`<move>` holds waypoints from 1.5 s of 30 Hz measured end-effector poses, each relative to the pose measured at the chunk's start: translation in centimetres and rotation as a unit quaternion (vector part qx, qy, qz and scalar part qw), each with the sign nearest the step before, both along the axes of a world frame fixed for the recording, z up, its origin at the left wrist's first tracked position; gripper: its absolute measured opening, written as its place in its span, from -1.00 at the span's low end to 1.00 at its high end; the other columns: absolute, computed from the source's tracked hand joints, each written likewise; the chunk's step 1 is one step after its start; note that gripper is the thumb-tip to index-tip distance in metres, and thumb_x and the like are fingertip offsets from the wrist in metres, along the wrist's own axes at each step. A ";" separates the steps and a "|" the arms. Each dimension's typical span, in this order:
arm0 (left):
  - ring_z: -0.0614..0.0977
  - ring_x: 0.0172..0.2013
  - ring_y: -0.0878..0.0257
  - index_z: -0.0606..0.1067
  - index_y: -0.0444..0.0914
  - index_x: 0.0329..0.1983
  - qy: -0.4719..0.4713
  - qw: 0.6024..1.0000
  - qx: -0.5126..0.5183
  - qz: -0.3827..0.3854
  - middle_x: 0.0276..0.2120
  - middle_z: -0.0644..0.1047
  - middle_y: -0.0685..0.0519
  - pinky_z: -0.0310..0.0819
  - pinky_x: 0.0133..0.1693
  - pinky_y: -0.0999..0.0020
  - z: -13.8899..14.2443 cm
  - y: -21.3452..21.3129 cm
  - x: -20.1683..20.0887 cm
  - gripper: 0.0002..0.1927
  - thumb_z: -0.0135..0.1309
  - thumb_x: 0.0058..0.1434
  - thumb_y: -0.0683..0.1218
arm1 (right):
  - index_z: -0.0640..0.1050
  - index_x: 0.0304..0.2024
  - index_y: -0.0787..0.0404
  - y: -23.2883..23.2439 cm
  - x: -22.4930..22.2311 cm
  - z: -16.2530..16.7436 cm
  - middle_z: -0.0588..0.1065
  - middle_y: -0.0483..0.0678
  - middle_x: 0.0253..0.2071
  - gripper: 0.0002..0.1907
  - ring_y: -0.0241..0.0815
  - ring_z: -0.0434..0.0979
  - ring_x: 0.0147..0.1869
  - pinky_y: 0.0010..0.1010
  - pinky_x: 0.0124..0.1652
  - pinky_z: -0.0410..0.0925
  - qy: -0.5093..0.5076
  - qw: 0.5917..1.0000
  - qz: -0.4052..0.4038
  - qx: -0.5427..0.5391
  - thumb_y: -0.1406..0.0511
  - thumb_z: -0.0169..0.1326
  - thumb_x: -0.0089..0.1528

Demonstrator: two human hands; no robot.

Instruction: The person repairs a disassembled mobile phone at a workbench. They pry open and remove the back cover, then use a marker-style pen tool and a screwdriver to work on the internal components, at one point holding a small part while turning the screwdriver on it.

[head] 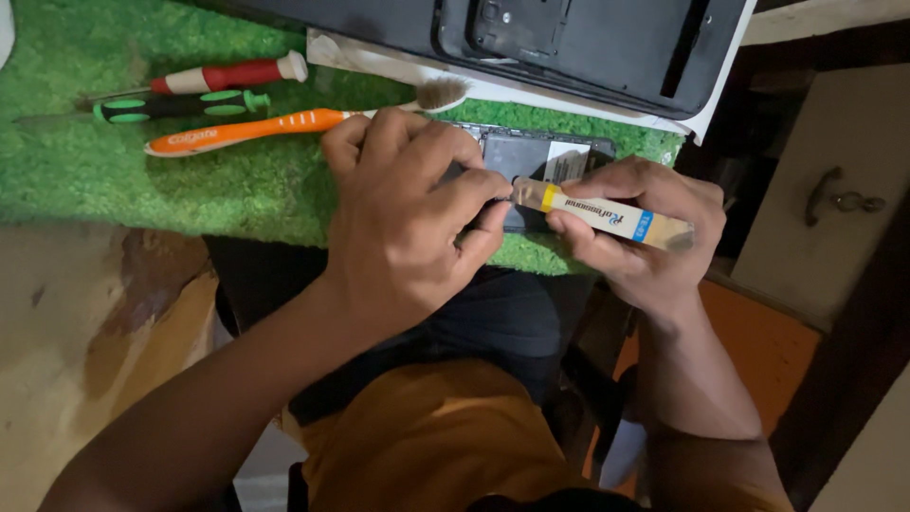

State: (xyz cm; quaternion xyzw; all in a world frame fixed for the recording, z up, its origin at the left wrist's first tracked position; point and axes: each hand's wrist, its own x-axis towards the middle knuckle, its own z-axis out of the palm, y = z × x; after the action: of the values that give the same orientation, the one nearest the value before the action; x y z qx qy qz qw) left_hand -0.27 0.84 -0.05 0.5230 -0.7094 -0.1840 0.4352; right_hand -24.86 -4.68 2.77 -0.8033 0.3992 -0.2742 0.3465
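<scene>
Centrally, the left hand [408, 213] pinches its thumb and forefinger narrowly together at the tip of a screwdriver [607, 216], whose translucent yellow handle with a blue band lies across the curled fingers of the right hand [645, 228], closed around it. Both fingertip groups meet over an opened phone [536, 161], its dark innards and battery exposed, lying at the near edge of a green artificial-grass mat [142, 180]. Forearms converge from below, wrists bent inward, above a lap in dark trousers and an orange shirt. Toward the mat's far left lie an orange toothbrush [284, 123], a green-and-black screwdriver [180, 106] and a red-and-white screwdriver [232, 74], roughly parallel. Along the far edge rests a dark back cover [607, 47] on white paper. Right of the mat, a cabinet door with metal handle [834, 194] stands in shadow.
</scene>
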 end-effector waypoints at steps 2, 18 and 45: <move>0.45 0.01 0.16 0.63 -0.14 -0.14 0.000 1.000 0.003 0.003 -0.08 0.48 0.17 0.07 0.15 0.04 0.0 0.0 -0.1 -0.81 0.40 0.23 -0.08 | 0.60 -0.14 0.34 0.0 0.0 -0.1 0.62 0.03 -0.29 -0.76 -0.26 0.67 -0.27 -0.56 -0.25 0.50 -0.011 1.000 0.003 0.002 0.38 0.42 0.26; 0.45 0.01 0.15 0.62 -0.15 -0.15 -0.004 1.000 -0.005 0.007 -0.08 0.48 0.17 0.07 0.16 0.05 -0.2 0.1 -0.3 -0.82 0.39 0.24 -0.09 | 0.57 -0.19 0.34 -0.1 -0.2 -0.3 0.63 0.07 -0.28 -0.75 -0.23 0.68 -0.27 -0.50 -0.25 0.53 -0.007 0.999 0.021 -0.025 0.40 0.42 0.25; 0.53 -0.12 0.18 0.65 -0.16 -0.03 -0.098 0.991 -0.090 -0.020 -0.18 0.51 0.15 0.26 0.07 0.13 -1.1 1.4 0.2 -0.83 0.32 0.42 -0.02 | 0.64 -0.04 0.37 -0.6 1.3 0.9 0.64 0.05 -0.23 -0.80 -0.19 0.70 -0.19 -0.51 -0.16 0.53 -0.028 0.998 0.031 0.040 0.50 0.29 0.28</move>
State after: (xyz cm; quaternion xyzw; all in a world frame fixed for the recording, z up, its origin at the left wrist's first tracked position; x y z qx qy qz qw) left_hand -0.11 2.20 -1.12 0.4833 -0.7726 -0.0757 0.4047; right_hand -23.53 -5.24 3.63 -0.7930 0.3747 -0.2695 0.3976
